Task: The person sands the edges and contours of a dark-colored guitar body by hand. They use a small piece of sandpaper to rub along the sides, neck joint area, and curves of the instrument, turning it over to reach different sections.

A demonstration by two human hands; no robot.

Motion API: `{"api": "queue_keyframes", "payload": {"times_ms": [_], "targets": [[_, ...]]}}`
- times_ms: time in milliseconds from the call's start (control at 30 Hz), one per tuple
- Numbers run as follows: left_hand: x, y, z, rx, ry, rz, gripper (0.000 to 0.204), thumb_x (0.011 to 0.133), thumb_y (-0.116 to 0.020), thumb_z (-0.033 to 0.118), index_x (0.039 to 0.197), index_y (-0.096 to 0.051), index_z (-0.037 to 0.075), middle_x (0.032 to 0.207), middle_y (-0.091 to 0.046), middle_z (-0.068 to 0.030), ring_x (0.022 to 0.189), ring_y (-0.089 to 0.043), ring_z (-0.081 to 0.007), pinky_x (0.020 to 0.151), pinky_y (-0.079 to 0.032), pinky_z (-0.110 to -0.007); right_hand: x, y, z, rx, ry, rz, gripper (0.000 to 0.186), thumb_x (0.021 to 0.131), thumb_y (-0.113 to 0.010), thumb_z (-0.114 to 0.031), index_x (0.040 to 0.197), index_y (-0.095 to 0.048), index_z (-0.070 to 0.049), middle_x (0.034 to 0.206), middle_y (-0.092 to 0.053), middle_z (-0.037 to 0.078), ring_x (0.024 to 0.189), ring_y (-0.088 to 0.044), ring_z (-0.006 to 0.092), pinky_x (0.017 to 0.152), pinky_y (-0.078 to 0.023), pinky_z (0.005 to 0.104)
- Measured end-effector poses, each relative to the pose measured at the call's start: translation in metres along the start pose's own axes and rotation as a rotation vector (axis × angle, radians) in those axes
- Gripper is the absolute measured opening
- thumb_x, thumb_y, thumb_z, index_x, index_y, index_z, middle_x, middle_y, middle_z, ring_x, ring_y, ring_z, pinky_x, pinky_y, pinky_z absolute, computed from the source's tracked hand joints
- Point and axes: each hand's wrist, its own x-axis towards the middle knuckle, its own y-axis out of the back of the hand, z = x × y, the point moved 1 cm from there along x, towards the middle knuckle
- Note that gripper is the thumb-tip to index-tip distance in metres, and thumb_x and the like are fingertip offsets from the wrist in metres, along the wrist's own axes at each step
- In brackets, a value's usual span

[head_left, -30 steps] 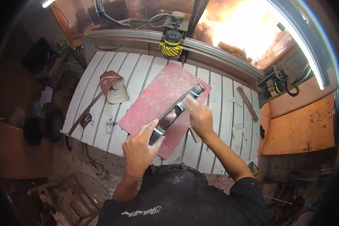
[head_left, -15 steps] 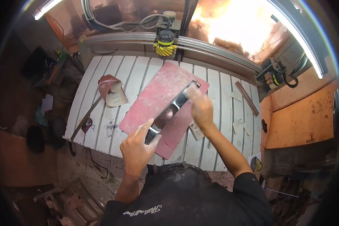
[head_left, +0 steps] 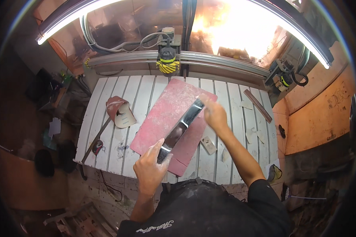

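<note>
- A long, glossy black strip with bright reflections (head_left: 179, 131) lies aslant on a dusty pink rectangular board (head_left: 160, 110), its near end toward the person.
- The left hand (head_left: 149, 168) holds that near end, thumb on one side and fingers on the other.
- The right hand (head_left: 216, 115) has its fingertips at the strip's far end; blur hides whether they close on anything, so I cannot tell its grip.
- The board rests on a white slatted surface (head_left: 103, 106).
- Left of the board stands a curled reddish-brown sheet with a pale underside (head_left: 124, 117).
- A small, flat, pale rectangular block (head_left: 208, 145) sits just right of the board.
- Farther right lies a narrow brown bar (head_left: 258, 106).
</note>
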Motion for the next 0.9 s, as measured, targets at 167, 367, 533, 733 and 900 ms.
{"api": "queue_keyframes", "payload": {"times_ms": [167, 367, 533, 733, 900], "targets": [[0.003, -0.002, 0.000, 0.020, -0.049, 0.034, 0.061, 0.078, -0.092, 0.025, 0.135, -0.072, 0.016, 0.113, -0.079, -0.0088, 0.095, -0.077, -0.0313, 0.079, -0.060, -0.041, 0.001, 0.008, -0.005, -0.094, -0.047, -0.079, 0.055, 0.085, -0.060, 0.004, 0.134, -0.074, -0.016, 0.132, -0.072, 0.017, 0.104, -0.074, 0.0390, 0.090, -0.061, 0.0473], [0.006, 0.008, 0.001, -0.007, 0.037, 0.001, 0.059, 0.077, -0.092, 0.020, 0.131, -0.074, 0.010, 0.116, -0.079, -0.0155, 0.102, -0.077, -0.0349, 0.087, -0.060, -0.042, -0.013, 0.004, -0.044, 0.047, 0.141, -0.005, 0.051, 0.089, -0.060, -0.003, 0.135, -0.074, -0.018, 0.119, -0.075, 0.020, 0.097, -0.073, 0.0435, 0.087, -0.061, 0.0508], [0.013, 0.004, 0.004, -0.007, 0.031, 0.010, 0.059, 0.076, -0.092, 0.021, 0.132, -0.074, 0.011, 0.116, -0.079, -0.0154, 0.101, -0.077, -0.0349, 0.087, -0.060, -0.041, 0.025, -0.008, 0.010, 0.048, -0.243, -0.099, 0.062, 0.082, -0.056, 0.005, 0.137, -0.073, -0.018, 0.141, -0.069, 0.014, 0.101, -0.073, 0.0423, 0.097, -0.060, 0.0480], [0.011, 0.004, 0.003, -0.006, 0.025, 0.008, 0.059, 0.076, -0.092, 0.020, 0.131, -0.074, 0.011, 0.116, -0.079, -0.0151, 0.101, -0.077, -0.0342, 0.085, -0.060, -0.041, 0.016, 0.003, 0.005, 0.071, -0.123, -0.130, 0.061, 0.082, -0.054, 0.005, 0.136, -0.074, -0.016, 0.138, -0.070, 0.016, 0.106, -0.072, 0.0429, 0.095, -0.060, 0.0480], [0.009, 0.008, 0.001, 0.012, 0.021, 0.027, 0.058, 0.076, -0.093, 0.020, 0.130, -0.075, 0.010, 0.115, -0.079, -0.0147, 0.100, -0.077, -0.0337, 0.085, -0.060, -0.041, 0.001, 0.013, -0.035, 0.138, 0.061, -0.118, 0.060, 0.083, -0.054, 0.004, 0.137, -0.072, -0.014, 0.138, -0.070, 0.015, 0.111, -0.072, 0.0415, 0.100, -0.059, 0.0464]]}}
